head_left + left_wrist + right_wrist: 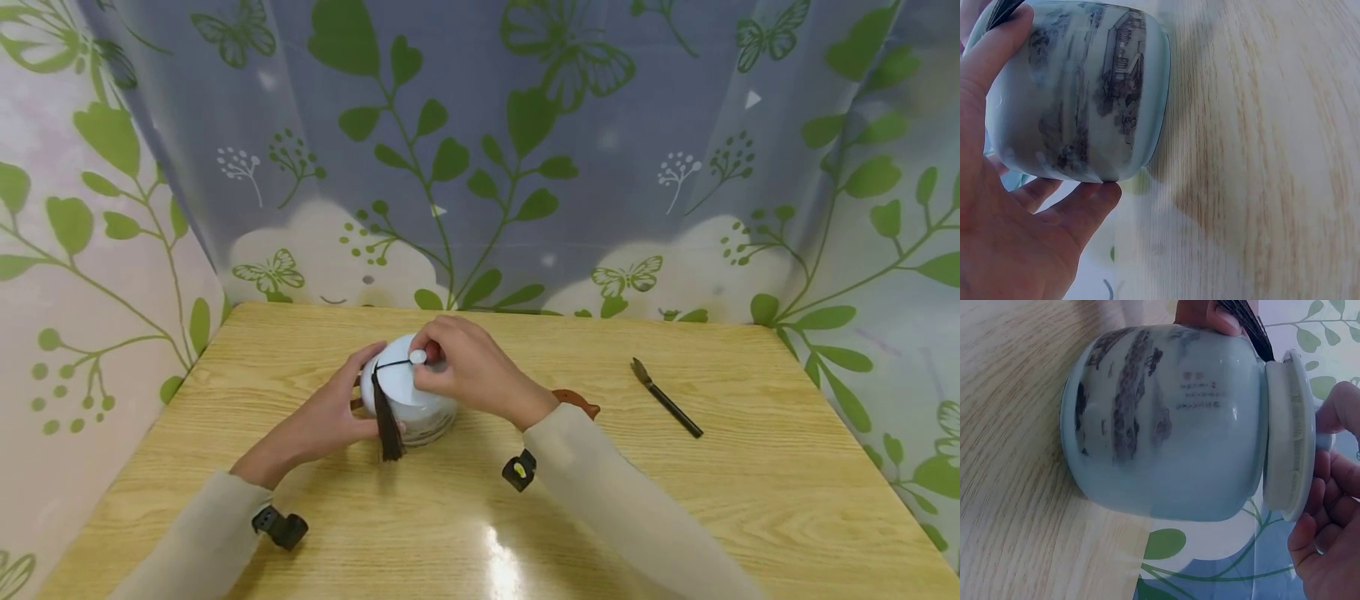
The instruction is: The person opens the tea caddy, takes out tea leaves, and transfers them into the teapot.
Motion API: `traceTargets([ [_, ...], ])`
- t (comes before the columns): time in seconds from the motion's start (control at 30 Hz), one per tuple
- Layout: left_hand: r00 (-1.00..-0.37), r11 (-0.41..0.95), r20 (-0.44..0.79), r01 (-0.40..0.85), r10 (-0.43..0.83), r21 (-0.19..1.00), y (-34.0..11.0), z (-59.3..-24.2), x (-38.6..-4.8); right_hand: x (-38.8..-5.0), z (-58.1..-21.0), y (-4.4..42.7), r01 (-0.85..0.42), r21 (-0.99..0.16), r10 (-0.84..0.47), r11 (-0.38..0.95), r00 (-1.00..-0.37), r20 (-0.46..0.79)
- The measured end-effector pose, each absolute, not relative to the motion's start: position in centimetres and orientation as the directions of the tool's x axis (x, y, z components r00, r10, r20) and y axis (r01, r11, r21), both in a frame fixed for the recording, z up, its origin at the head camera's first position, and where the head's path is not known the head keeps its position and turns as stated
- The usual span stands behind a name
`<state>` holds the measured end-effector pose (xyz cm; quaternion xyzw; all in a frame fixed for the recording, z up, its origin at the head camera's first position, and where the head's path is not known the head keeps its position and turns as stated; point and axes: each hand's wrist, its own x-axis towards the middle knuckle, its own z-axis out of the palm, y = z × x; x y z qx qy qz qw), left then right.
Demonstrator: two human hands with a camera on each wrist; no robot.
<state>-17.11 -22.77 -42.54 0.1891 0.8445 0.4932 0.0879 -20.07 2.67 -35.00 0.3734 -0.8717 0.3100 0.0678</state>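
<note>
A pale blue-white porcelain jar (431, 423) with a dark painted landscape (1125, 65) stands upright on the table. My left hand (330, 421) grips it from the left, thumb on the near side and fingers round the far side. With thumb and fingers, my right hand (476, 367) pinches the small round knob (417, 357) of the lid (1282, 437). In the right wrist view the lid sits raised at the jar's mouth, its white ribbed inner ring showing. A dark tassel (386, 425) on a black cord hangs from the knob down the jar's near side.
Right of the jar, a reddish-brown object (576, 401) is partly hidden behind my right wrist. Farther right lies a black-handled brush (667, 400). The wooden table (600, 517) ends at a leaf-patterned curtain (480, 167) at the back and sides.
</note>
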Motion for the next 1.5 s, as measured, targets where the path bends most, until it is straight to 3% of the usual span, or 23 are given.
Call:
traceTargets([
  [0.47,-0.907,0.418,0.055,0.246,0.418,0.875,-22.9,-42.9,-17.1,-21.0,-35.2,1.1,-0.613,-0.566,-0.562,0.551,-0.774,0.292],
  [0.77,-0.905,0.421,0.052,0.247,0.423,0.873,-22.8,-42.7,-16.9,-21.2,-35.5,0.8,-0.611,-0.568,-0.578,0.552,-0.771,0.268],
  [1.27,-0.908,0.43,0.045,0.241,0.417,0.87,-22.9,-42.4,-16.8,-22.1,-37.3,1.5,-0.532,-0.742,-0.554,0.409,-0.791,0.262],
  [1.5,-0.912,0.437,0.032,0.226,0.408,0.87,-22.5,-42.4,-17.1,-22.1,-36.7,1.6,-0.538,-0.728,-0.563,0.425,-0.787,0.252],
])
